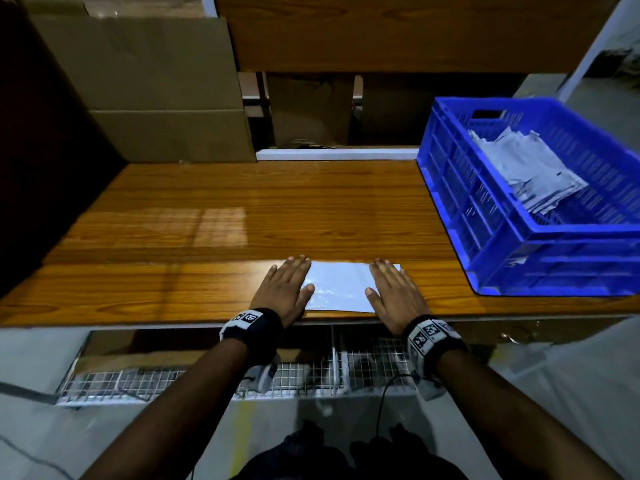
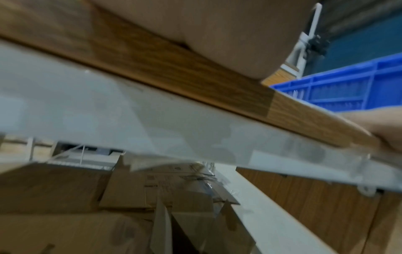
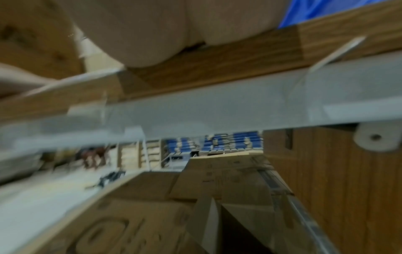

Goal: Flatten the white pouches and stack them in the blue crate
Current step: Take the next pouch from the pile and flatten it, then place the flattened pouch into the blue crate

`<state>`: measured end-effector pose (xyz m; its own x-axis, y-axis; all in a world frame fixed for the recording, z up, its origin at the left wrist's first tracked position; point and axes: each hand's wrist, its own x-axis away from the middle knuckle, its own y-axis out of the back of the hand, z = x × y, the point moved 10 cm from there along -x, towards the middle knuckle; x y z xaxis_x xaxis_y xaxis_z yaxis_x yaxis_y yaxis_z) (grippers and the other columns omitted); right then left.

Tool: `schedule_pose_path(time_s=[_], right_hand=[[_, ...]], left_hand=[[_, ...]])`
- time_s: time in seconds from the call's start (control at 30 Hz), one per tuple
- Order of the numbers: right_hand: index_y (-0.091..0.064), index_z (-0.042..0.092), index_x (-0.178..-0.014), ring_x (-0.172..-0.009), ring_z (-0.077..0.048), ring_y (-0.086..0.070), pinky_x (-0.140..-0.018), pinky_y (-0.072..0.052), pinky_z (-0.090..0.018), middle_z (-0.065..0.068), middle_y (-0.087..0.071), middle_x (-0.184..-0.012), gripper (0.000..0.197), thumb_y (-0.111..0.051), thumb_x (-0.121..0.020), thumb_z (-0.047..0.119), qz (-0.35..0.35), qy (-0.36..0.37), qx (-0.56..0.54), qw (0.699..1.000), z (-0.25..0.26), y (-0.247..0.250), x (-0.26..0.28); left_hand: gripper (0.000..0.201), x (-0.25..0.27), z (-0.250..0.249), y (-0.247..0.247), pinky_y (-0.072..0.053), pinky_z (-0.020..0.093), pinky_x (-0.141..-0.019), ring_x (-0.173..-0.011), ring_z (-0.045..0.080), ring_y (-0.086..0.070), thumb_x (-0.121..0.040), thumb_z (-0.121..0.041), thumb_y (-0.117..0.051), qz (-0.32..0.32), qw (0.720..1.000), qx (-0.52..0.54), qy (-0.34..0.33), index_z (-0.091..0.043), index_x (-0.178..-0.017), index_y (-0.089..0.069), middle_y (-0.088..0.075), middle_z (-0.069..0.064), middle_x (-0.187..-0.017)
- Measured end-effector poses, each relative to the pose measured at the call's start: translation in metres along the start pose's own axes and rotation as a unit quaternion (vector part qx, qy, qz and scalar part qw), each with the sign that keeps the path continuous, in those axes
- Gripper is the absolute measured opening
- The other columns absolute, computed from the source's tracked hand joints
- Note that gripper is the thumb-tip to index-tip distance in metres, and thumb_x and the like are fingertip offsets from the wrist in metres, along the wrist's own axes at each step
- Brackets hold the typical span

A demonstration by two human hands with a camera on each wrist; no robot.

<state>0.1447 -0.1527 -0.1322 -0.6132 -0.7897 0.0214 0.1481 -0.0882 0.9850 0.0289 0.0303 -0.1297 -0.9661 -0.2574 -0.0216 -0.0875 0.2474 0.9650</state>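
A white pouch (image 1: 341, 287) lies flat at the front edge of the wooden table (image 1: 207, 216). My left hand (image 1: 285, 287) presses its left end with straight fingers. My right hand (image 1: 393, 289) lies palm down on its right end, fingers straight. The blue crate (image 1: 485, 209) stands on the table at the right, with a stack of white pouches (image 1: 526, 168) inside. In the left wrist view, blurred, the heel of my left hand (image 2: 228, 34) rests on the table edge, and the crate (image 2: 348, 89) shows beyond. The right wrist view, blurred, shows my right palm (image 3: 152, 31) on the table.
A large cardboard box (image 1: 149, 88) stands at the table's back left. A wooden shelf board (image 1: 398, 32) runs above the back. A wire mesh basket (image 1: 242, 372) hangs under the table's front edge. Cardboard boxes (image 2: 108, 214) lie below the table.
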Motion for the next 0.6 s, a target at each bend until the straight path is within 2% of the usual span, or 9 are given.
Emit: schedule_pose_path(time_s=[0.07, 0.13, 0.2, 0.27, 0.33, 0.43, 0.47, 0.53, 0.6], right_hand=[[-0.005, 0.021, -0.157, -0.151, -0.016, 0.001, -0.121, 0.000, -0.041, 0.002, 0.003, -0.163, 0.085, 0.003, -0.089, 0.071, 0.001, 0.018, 0.005, 1.000, 0.003, 0.004, 0.005], [-0.007, 0.023, -0.157, -0.151, -0.017, 0.003, -0.121, 0.000, -0.046, 0.002, 0.003, -0.164, 0.083, -0.014, -0.090, 0.073, -0.014, 0.068, 0.039, 0.997, 0.022, 0.011, 0.013], [-0.012, 0.024, -0.156, -0.150, -0.021, -0.008, -0.121, -0.006, -0.046, -0.002, -0.010, -0.164, 0.084, -0.032, -0.089, 0.071, 0.000, 0.130, 0.071, 0.989, 0.051, 0.008, 0.018], [-0.016, 0.023, -0.155, -0.146, -0.026, -0.024, -0.117, -0.019, -0.048, -0.005, -0.023, -0.160, 0.086, -0.050, -0.087, 0.062, 0.026, 0.148, 0.117, 0.982, 0.075, -0.003, 0.018], [-0.023, 0.024, -0.151, -0.134, -0.029, -0.040, -0.104, -0.035, -0.047, -0.005, -0.038, -0.152, 0.083, -0.066, -0.082, 0.040, 0.009, 0.131, 0.150, 0.980, 0.087, 0.000, 0.015], [-0.029, 0.031, -0.147, -0.112, -0.030, -0.056, -0.076, -0.045, -0.039, 0.000, -0.060, -0.128, 0.078, -0.064, -0.079, 0.015, -0.042, 0.122, 0.137, 0.982, 0.094, 0.025, 0.014], [-0.030, 0.034, -0.145, -0.106, -0.030, -0.060, -0.069, -0.045, -0.037, 0.002, -0.065, -0.120, 0.075, -0.060, -0.080, 0.015, -0.050, 0.116, 0.124, 0.984, 0.094, 0.036, 0.014], [-0.033, 0.040, -0.141, -0.097, -0.029, -0.066, -0.065, -0.048, -0.036, 0.005, -0.070, -0.112, 0.066, -0.057, -0.082, 0.022, -0.070, 0.090, 0.084, 0.990, 0.091, 0.064, 0.012], [-0.035, 0.041, -0.141, -0.087, -0.027, -0.068, -0.062, -0.052, -0.034, 0.005, -0.072, -0.107, 0.063, -0.060, -0.085, 0.026, -0.090, 0.062, 0.006, 0.994, 0.088, 0.092, 0.009]], left_hand=[[0.079, 0.007, -0.002, 0.005, -0.005, 0.033, -0.120, -0.150, 0.015, -0.006, -0.091, -0.066, -0.013, -0.016, 0.999, 0.025, -0.032, -0.022, -0.156, -0.014, -0.013, -0.003, -0.163], [0.083, 0.013, -0.004, 0.011, -0.012, 0.032, -0.119, -0.149, 0.018, -0.014, -0.090, -0.071, -0.022, -0.025, 0.996, 0.053, -0.072, -0.020, -0.155, -0.017, -0.021, 0.000, -0.161], [0.087, 0.016, -0.004, 0.014, -0.020, 0.033, -0.117, -0.145, 0.020, -0.024, -0.088, -0.075, -0.026, -0.022, 0.990, 0.107, -0.089, -0.019, -0.154, -0.019, -0.028, 0.004, -0.158], [0.088, 0.014, 0.002, 0.019, -0.029, 0.031, -0.113, -0.142, 0.016, -0.032, -0.087, -0.074, -0.034, -0.028, 0.967, 0.243, -0.065, -0.020, -0.154, -0.018, -0.032, 0.005, -0.156], [0.084, 0.012, 0.017, 0.023, -0.032, 0.026, -0.109, -0.138, 0.009, -0.035, -0.086, -0.068, -0.042, -0.058, 0.922, 0.383, -0.004, -0.023, -0.154, -0.018, -0.033, 0.000, -0.154], [0.077, 0.017, 0.048, 0.028, -0.032, 0.037, -0.111, -0.138, 0.014, -0.037, -0.085, -0.068, -0.047, -0.123, 0.824, 0.541, 0.116, -0.033, -0.149, -0.021, -0.037, -0.001, -0.151], [0.070, 0.020, 0.056, 0.030, -0.033, 0.041, -0.112, -0.137, 0.018, -0.038, -0.090, -0.065, -0.047, -0.146, 0.785, 0.585, 0.144, -0.035, -0.148, -0.022, -0.038, 0.002, -0.150], [0.054, 0.027, 0.063, 0.033, -0.035, 0.044, -0.108, -0.134, 0.025, -0.042, -0.100, -0.049, -0.037, -0.179, 0.726, 0.639, 0.182, -0.031, -0.148, -0.022, -0.041, 0.007, -0.148], [0.048, 0.032, 0.062, 0.031, -0.039, 0.042, -0.097, -0.124, 0.027, -0.048, -0.104, -0.043, -0.032, -0.180, 0.677, 0.682, 0.208, -0.030, -0.148, -0.022, -0.045, 0.006, -0.142]])
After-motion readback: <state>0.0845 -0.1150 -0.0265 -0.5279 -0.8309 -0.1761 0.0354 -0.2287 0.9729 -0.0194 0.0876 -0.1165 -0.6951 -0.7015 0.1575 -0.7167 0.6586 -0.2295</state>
